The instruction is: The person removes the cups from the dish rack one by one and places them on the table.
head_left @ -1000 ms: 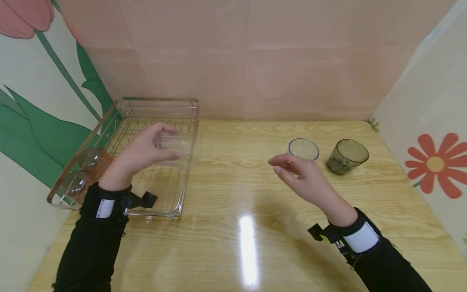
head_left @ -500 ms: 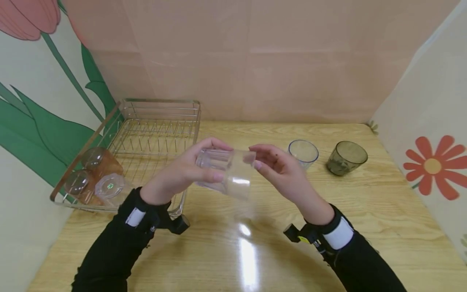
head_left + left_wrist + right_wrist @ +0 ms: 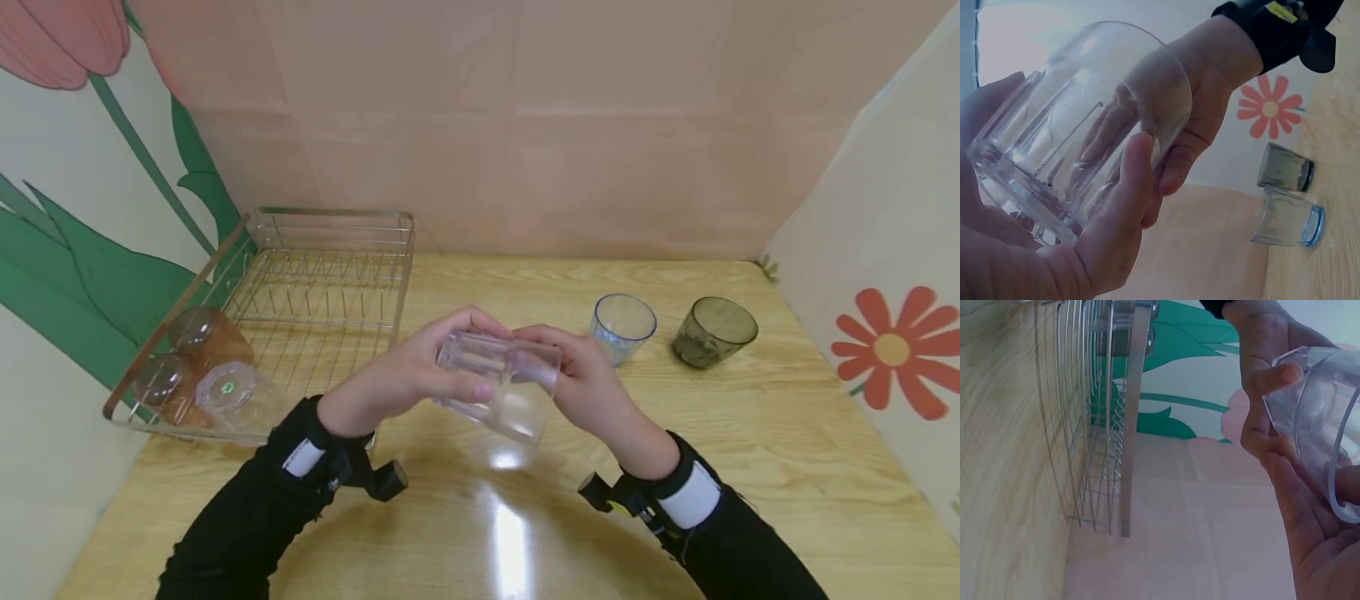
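A clear drinking glass [image 3: 517, 408] with a faceted base lies tilted between both hands, over the table. My left hand [image 3: 416, 371] grips its base end, thumb along the near side. At the rim end, my right hand [image 3: 592, 387] holds the glass, its fingers partly behind it. The left wrist view shows the round rim of this glass [image 3: 1113, 47] and the left thumb pressed along its wall. In the right wrist view the rim faces the right palm, and part of the right hand is cut off by the frame edge.
A wire dish rack [image 3: 330, 213] stands at the left, holding two amber glasses [image 3: 213, 333] and an upturned clear glass [image 3: 228, 387]. A blue-rimmed glass [image 3: 621, 333] and a smoky dark glass [image 3: 712, 333] stand right of the hands on the wooden table [image 3: 787, 433].
My left hand has brought the clear glass rightward out of the rack to the middle. My right hand has moved left and taken hold near its rim.
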Demonstrator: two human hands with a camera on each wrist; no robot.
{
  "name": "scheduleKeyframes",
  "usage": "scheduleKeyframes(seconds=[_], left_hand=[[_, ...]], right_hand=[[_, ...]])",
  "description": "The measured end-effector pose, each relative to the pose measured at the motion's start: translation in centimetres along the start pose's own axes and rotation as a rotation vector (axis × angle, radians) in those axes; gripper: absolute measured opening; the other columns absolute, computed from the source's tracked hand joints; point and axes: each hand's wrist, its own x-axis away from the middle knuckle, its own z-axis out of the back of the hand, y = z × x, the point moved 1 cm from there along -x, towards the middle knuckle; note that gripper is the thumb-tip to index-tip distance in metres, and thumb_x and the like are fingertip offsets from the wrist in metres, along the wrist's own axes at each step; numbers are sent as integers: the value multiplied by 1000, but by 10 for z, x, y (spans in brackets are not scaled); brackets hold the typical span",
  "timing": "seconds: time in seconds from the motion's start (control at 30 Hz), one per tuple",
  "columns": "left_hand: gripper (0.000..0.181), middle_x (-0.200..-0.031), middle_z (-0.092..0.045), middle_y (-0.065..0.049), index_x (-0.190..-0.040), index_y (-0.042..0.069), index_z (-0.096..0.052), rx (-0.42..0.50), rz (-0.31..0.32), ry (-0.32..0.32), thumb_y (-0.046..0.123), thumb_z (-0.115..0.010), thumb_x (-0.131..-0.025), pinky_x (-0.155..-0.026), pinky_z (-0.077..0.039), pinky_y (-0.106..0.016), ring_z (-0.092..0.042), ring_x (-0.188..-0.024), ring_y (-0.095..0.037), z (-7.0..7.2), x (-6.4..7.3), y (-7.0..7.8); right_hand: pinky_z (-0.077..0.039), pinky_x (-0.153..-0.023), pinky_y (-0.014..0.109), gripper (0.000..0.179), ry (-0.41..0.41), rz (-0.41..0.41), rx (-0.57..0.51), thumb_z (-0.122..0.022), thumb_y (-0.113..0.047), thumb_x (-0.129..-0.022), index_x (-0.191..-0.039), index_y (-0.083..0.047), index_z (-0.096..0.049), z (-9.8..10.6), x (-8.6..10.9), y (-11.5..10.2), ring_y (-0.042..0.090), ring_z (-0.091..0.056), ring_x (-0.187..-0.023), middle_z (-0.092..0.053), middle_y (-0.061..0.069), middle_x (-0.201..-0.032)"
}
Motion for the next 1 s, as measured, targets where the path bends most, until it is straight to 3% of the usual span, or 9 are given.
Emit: scheduleKeyframes(seconds=[0.1, 0.17, 0.33, 0.43, 0.57, 0.67, 0.83, 1.0], left_hand=[[53, -120, -52, -21, -125, 5, -45, -18, 18, 6, 9, -67, -77, -77, -57, -41, -58, -100, -31, -1, -2, 0], [53, -121, -52, -21, -126, 7, -45, -30, 25, 10, 7, -66, -78, -79, -56, -43, -56, -103, -32, -1, -4, -1], [55, -122, -51, -20, -129, 9, -44, -53, 25, 10, 9, -68, -79, -81, -56, -43, -55, -105, -32, 0, -8, -3], [55, -122, -52, -18, -131, 10, -44, -85, 19, 10, 9, -68, -81, -82, -55, -43, -56, -104, -31, 2, -8, -6], [56, -130, -49, -15, -136, 10, -41, -166, 20, 7, 7, -64, -86, -83, -56, -42, -54, -108, -30, 5, -6, -9], [61, -141, -41, -12, -142, 13, -36, -248, 59, 12, 11, -63, -88, -85, -55, -40, -49, -117, -29, 8, -2, -11], [67, -153, -27, -10, -146, 17, -31, -361, 108, 10, 18, -64, -88, -93, -51, -42, -37, -131, -35, 10, 6, -12], [47, -142, -45, -13, -132, 7, -48, -407, 37, 53, 14, -63, -88, -96, -50, -43, -44, -126, -31, 15, 11, -11]], right_hand=[[-58, -69, 24, 20, 35, -99, -97, -64, -2, -85, -102, 7, -65, 2, 0, 3, 11, -69, -78, -72, 22, -95], [-58, -69, 23, 20, 69, -154, -156, -65, -3, -85, -102, 7, -65, 3, 0, 5, 10, -68, -79, -74, 9, -94], [-59, -65, 27, 17, 97, -136, -195, -64, -5, -86, -98, 7, -67, 5, -1, 6, 14, -70, -73, -71, -23, -85], [-60, -64, 31, 15, 92, -108, -203, -63, -4, -87, -96, 6, -68, 7, -2, 7, 16, -69, -71, -72, -18, -85], [-60, -63, 29, 14, 78, -132, -112, -64, -6, -86, -95, 3, -70, 11, -4, 13, 14, -69, -70, -75, 6, -87], [-59, -64, 29, 16, 36, -180, -66, -65, -9, -87, -98, 2, -70, 15, -8, 23, 15, -69, -70, -72, 22, -91], [-59, -67, 30, 16, -28, -236, 10, -65, -16, -87, -98, -6, -72, 23, -13, 45, 16, -69, -75, -73, 18, -91], [-60, -64, 31, 16, -75, -309, 126, -59, -11, -91, -99, -5, -71, 28, -17, 69, 21, -69, -75, -73, 17, -87]])
